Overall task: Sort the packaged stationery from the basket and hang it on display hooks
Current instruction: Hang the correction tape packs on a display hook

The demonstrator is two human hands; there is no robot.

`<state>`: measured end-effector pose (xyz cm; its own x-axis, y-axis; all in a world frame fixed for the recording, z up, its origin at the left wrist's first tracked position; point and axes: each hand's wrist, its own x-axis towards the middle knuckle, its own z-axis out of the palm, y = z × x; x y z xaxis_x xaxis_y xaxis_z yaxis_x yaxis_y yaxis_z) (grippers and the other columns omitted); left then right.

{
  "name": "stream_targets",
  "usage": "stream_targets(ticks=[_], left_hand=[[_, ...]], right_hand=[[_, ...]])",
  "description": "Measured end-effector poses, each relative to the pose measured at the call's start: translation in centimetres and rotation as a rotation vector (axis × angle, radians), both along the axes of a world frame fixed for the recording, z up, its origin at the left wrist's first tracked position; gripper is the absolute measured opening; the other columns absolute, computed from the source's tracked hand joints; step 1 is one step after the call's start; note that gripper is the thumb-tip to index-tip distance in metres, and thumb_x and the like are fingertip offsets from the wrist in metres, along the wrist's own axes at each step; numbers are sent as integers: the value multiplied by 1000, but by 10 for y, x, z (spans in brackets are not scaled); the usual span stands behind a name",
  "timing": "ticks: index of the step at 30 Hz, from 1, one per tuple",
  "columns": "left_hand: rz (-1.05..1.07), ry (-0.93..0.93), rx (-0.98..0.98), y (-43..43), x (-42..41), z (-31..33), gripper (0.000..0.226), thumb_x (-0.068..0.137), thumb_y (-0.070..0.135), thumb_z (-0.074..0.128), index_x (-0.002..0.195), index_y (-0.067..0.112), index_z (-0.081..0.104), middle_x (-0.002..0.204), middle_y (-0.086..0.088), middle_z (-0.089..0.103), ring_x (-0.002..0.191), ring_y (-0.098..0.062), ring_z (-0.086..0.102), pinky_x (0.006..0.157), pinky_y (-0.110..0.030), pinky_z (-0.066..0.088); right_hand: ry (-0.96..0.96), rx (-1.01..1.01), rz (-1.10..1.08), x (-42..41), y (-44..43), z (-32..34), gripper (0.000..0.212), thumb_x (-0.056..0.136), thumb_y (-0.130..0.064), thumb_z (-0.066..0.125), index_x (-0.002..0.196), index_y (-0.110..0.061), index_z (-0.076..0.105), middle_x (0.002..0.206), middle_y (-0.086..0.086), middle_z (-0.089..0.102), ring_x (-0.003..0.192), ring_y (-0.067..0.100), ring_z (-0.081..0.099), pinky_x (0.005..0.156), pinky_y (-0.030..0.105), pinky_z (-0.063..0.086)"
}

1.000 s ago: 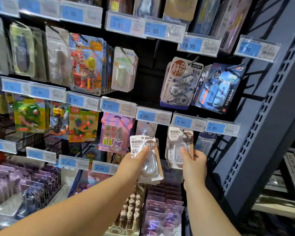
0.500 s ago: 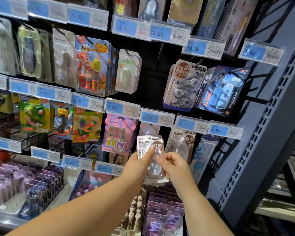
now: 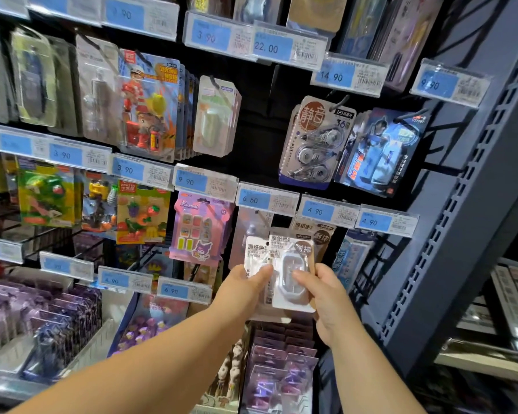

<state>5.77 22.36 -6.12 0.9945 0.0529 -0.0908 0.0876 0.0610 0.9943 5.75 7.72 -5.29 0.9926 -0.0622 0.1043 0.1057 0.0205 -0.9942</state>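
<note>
White card under clear blister makes up both correction-tape packs, held up overlapping in front of the lower row of hooks. The left hand (image 3: 245,289) pinches the rear pack (image 3: 255,253), its thumb pressed flat across the card's lower face. The right hand (image 3: 326,300) grips the front pack (image 3: 292,265) at its lower right edge, thumb on the blister. The front pack covers the rear one's right half. Just behind them a matching hung pack (image 3: 319,233) dangles below the 4.90 price tag (image 3: 326,211). A purple Kuromi eraser pack (image 3: 199,231) hangs to their left.
</note>
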Motion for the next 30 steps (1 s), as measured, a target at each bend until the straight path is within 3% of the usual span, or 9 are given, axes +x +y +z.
stream_targets(ticks=[2, 4, 8, 11, 15, 19, 23, 27, 30], left_hand=[[-35, 9, -33, -3, -2, 1, 28, 93, 43, 61, 103, 21, 47, 92, 7, 59, 95, -34, 70, 61, -28, 45], [-52, 5, -44, -3, -1, 0, 29, 91, 41, 64, 101, 18, 50, 95, 0, 65, 93, -34, 71, 70, -34, 52], [-21, 11, -40, -1, -1, -1, 59, 86, 50, 66, 124, 9, 45, 121, -7, 60, 109, -28, 62, 89, -40, 47], [-16, -11, -63, 0, -1, -1, 64, 86, 50, 66, 130, 10, 43, 121, -8, 60, 107, -26, 61, 99, -48, 45], [-26, -21, -72, -2, -1, -1, 40, 92, 37, 63, 114, 9, 46, 98, -1, 59, 76, -12, 57, 94, -46, 43], [-49, -5, -56, -1, 0, -2, 29, 92, 29, 60, 111, 10, 50, 109, -7, 56, 90, -18, 54, 84, -40, 38], [-54, 6, -29, 1, 0, 1, 22, 92, 24, 56, 107, 9, 50, 95, -6, 50, 78, -18, 47, 65, -33, 34], [-53, 5, -59, 3, 0, 2, 20, 91, 23, 54, 107, 12, 52, 104, -6, 50, 83, -18, 46, 66, -33, 34], [-41, -3, -48, 3, 0, 5, 20, 91, 21, 54, 107, 9, 53, 97, -7, 49, 77, -19, 43, 66, -33, 33]], right_hand=[[-24, 16, -29, -1, -4, -1, 11, 90, -12, 63, 101, -9, 61, 89, 6, 69, 78, 17, 65, 74, 32, 51], [-50, 61, -72, -1, -8, -3, 5, 91, -11, 60, 96, -11, 60, 87, 8, 67, 79, 21, 63, 77, 36, 49], [-115, 78, -165, -1, -17, -6, 10, 90, -10, 60, 99, -15, 59, 91, 8, 66, 85, 25, 62, 77, 39, 51], [-165, 82, -163, -3, -21, -8, 14, 91, -7, 59, 103, -14, 58, 91, 6, 69, 83, 24, 67, 77, 42, 53], [-193, 79, -187, -1, -26, -11, 15, 91, -5, 59, 101, -15, 57, 86, 2, 70, 77, 18, 68, 73, 39, 55], [-190, 85, -227, 4, -25, -15, 16, 91, -8, 60, 100, -20, 58, 91, 4, 70, 85, 22, 67, 87, 49, 52], [-143, 130, -265, 13, -25, -17, 16, 90, -14, 62, 104, -22, 59, 104, 8, 70, 100, 29, 65, 99, 55, 47], [-110, 130, -263, 18, -22, -18, 19, 91, -15, 62, 109, -21, 57, 107, 6, 69, 103, 26, 64, 102, 54, 45], [-114, 122, -261, 20, -18, -18, 22, 92, -16, 62, 113, -18, 57, 108, 6, 68, 102, 25, 65, 98, 49, 48]])
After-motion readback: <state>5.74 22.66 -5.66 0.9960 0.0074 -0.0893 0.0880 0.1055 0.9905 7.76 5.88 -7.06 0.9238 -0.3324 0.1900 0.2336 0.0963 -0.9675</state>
